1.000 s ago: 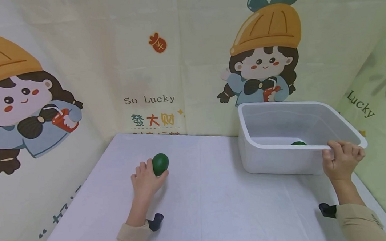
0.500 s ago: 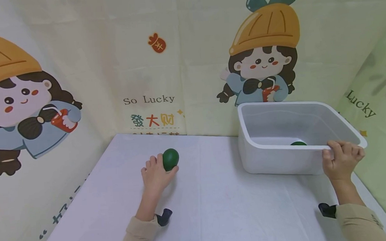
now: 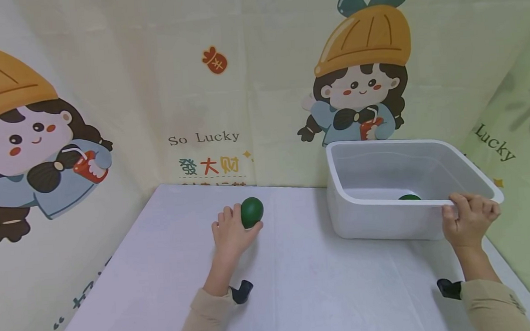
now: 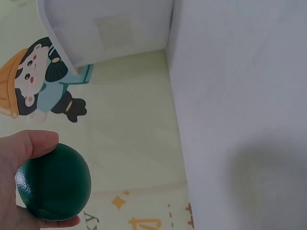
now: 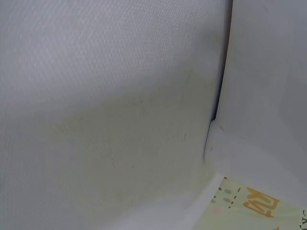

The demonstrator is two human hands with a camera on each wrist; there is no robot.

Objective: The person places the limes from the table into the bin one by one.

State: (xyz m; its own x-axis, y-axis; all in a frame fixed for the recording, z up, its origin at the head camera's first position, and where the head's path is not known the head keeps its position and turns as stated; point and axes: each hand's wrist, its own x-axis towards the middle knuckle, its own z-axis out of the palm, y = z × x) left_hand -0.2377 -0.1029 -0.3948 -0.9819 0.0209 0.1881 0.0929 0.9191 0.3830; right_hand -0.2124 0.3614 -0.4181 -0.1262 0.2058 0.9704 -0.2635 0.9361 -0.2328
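My left hand [image 3: 232, 235] grips a smooth, glossy, dark green egg-shaped object [image 3: 252, 212] between thumb and fingers. It is held above the table left of centre, with a shadow below it. In the left wrist view the thumb presses one side of the green object [image 4: 60, 184], with a fingertip at its lower edge. At the right, my right hand [image 3: 470, 219] holds the near rim of a white plastic bin [image 3: 385, 219], its fingers bent over the edge. Inside the bin another green thing [image 3: 410, 197] shows only its top; the near wall hides the rest.
A white cloth covers the table [image 3: 307, 283], which ends at a cream printed backdrop [image 3: 279, 94] with cartoon figures. The bin stands at the back right against the backdrop. A black wrist strap piece [image 3: 242, 292] sticks out from the left cuff, another [image 3: 449, 289] from the right.
My left hand has moved right and slightly away from me, carrying the green egg-shaped object toward the bin. The right hand and the bin have stayed in place.
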